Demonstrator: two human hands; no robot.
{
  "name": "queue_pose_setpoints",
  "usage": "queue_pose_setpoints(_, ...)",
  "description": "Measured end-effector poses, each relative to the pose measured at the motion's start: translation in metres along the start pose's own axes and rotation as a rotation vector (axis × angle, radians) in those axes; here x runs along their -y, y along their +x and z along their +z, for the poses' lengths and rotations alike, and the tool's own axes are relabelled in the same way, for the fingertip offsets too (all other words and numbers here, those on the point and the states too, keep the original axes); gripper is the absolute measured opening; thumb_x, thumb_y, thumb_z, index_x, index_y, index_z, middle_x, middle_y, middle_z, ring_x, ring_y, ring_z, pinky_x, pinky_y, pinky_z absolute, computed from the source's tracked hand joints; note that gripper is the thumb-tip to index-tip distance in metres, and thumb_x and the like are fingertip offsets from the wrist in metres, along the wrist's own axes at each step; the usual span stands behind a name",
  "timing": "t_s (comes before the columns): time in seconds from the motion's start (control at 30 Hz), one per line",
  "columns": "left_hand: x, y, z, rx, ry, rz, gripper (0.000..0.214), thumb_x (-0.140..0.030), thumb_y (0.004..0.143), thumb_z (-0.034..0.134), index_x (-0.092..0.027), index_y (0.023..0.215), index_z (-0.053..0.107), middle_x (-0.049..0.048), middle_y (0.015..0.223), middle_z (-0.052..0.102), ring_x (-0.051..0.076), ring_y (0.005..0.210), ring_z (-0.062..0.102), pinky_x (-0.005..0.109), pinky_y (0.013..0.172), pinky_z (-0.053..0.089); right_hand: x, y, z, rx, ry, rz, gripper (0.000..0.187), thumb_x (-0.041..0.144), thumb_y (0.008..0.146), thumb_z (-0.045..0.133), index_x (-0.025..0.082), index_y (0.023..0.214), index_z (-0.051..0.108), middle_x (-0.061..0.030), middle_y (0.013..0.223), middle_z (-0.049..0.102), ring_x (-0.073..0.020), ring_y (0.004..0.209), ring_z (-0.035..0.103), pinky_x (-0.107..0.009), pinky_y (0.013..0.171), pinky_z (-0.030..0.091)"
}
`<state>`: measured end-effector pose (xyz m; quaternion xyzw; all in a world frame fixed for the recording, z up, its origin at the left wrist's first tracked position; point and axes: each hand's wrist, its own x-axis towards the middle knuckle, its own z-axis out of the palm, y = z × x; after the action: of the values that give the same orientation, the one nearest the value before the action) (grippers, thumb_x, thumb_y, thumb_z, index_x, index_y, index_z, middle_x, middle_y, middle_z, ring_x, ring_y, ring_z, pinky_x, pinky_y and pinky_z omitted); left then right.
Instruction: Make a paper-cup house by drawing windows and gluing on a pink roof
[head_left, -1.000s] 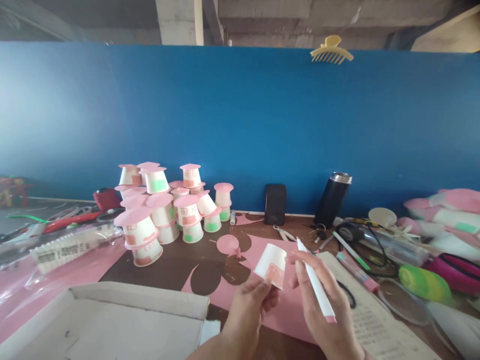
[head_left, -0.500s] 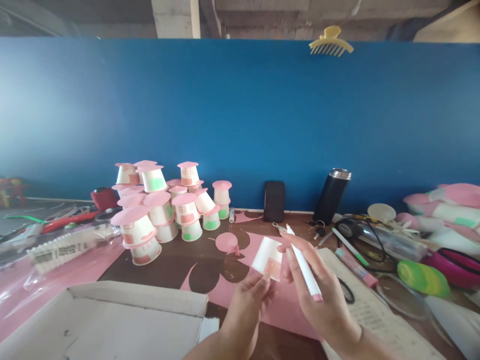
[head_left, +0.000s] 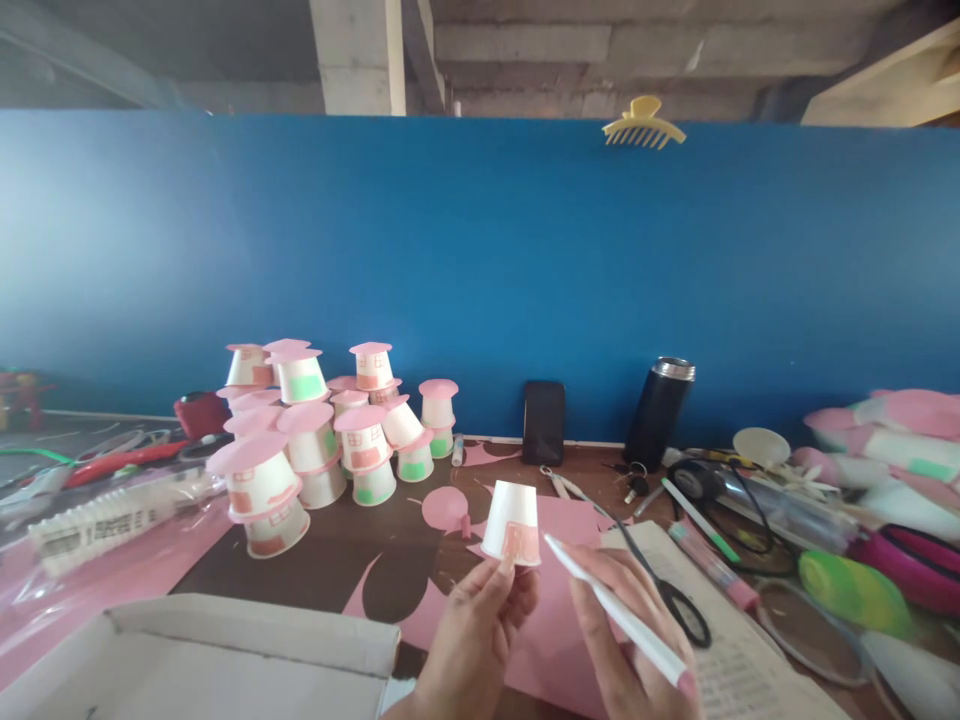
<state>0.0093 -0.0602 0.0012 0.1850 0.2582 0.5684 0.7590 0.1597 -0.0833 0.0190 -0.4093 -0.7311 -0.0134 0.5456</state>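
Observation:
Pinched by its rim, an upside-down white paper cup (head_left: 501, 510) is in my left hand (head_left: 480, 625). A pink door-like patch is coloured on the cup's lower side. My right hand (head_left: 626, 625) grips a white marker with a pink end (head_left: 630, 622), its tip close to the cup's right side; whether it touches I cannot tell. Beneath both hands lies a cut pink paper sheet (head_left: 555, 640). On the left stand stacked paper cups (head_left: 259, 485) with pink paper discs on top, several bearing pink or green drawings.
Behind are a black phone (head_left: 544, 422) and a black flask (head_left: 660, 415). Scissors (head_left: 682, 605) lie right of my right hand on a printed sheet (head_left: 742, 650). A white box (head_left: 247, 625) sits front left, and bagged cups (head_left: 127, 520) lie beyond it. Clutter fills the right side.
The cup has turned more upright and moved left. My right hand has lowered, swinging the marker's tip toward the cup and uncovering the scissors. The camera view has tilted up slightly.

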Motion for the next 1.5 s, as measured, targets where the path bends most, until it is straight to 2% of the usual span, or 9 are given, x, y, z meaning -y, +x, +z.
queue_pose_setpoints(0.2, 0.000, 0.001, 0.001, 0.014, 0.009, -0.018, 0.017, -0.024, 0.067, 0.085, -0.012, 0.075, 0.074, 0.0057, 0.081, 0.072, 0.013, 0.081, 0.065, 0.027, 0.086, 0.052, 0.006, 0.001, 0.001, 0.074, 0.054, 0.042, 0.020, 0.014, 0.093, 0.052, 0.022, 0.110, 0.059, -0.0054, 0.091, 0.066, -0.0191, 0.085, 0.067, -0.028, 0.075, 0.055)
queue_pose_setpoints(0.47, 0.001, -0.002, 0.001, 0.049, 0.114, -0.039, 0.022, -0.028, 0.070, 0.082, -0.011, 0.083, 0.076, 0.0082, 0.086, 0.073, 0.015, 0.083, 0.065, 0.027, 0.086, 0.051, 0.002, 0.002, 0.003, 0.038, 0.034, 0.057, 0.017, 0.016, 0.093, 0.052, 0.022, 0.106, 0.060, -0.0046, 0.088, 0.067, -0.0193, 0.080, 0.068, -0.028, 0.072, 0.055)
queue_pose_setpoints(0.83, 0.004, -0.001, 0.000, 0.039, 0.207, -0.023, 0.024, -0.032, 0.069, 0.082, -0.010, 0.076, 0.075, 0.0081, 0.078, 0.071, 0.015, 0.080, 0.063, 0.028, 0.086, 0.050, -0.005, 0.000, 0.002, 0.071, 0.021, 0.026, 0.023, 0.013, 0.093, 0.052, 0.021, 0.113, 0.059, -0.0067, 0.094, 0.066, -0.0187, 0.086, 0.066, -0.028, 0.075, 0.054)
queue_pose_setpoints(1.17, 0.005, -0.002, 0.000, 0.006, 0.264, -0.048, 0.025, -0.036, 0.069, 0.082, -0.013, 0.074, 0.075, 0.0077, 0.078, 0.071, 0.015, 0.078, 0.064, 0.028, 0.087, 0.049, -0.005, 0.001, 0.001, 0.039, -0.028, 0.038, 0.020, 0.015, 0.093, 0.053, 0.021, 0.111, 0.061, -0.0069, 0.093, 0.069, -0.0205, 0.084, 0.069, -0.030, 0.074, 0.055)
queue_pose_setpoints(1.5, 0.005, -0.002, -0.001, 0.026, 0.352, -0.043, 0.030, -0.040, 0.071, 0.080, -0.011, 0.078, 0.075, 0.0099, 0.080, 0.071, 0.018, 0.081, 0.064, 0.031, 0.088, 0.048, -0.005, -0.001, 0.000, 0.053, -0.016, 0.030, 0.018, 0.013, 0.093, 0.053, 0.020, 0.108, 0.061, -0.0057, 0.093, 0.066, -0.0177, 0.086, 0.066, -0.027, 0.076, 0.052)
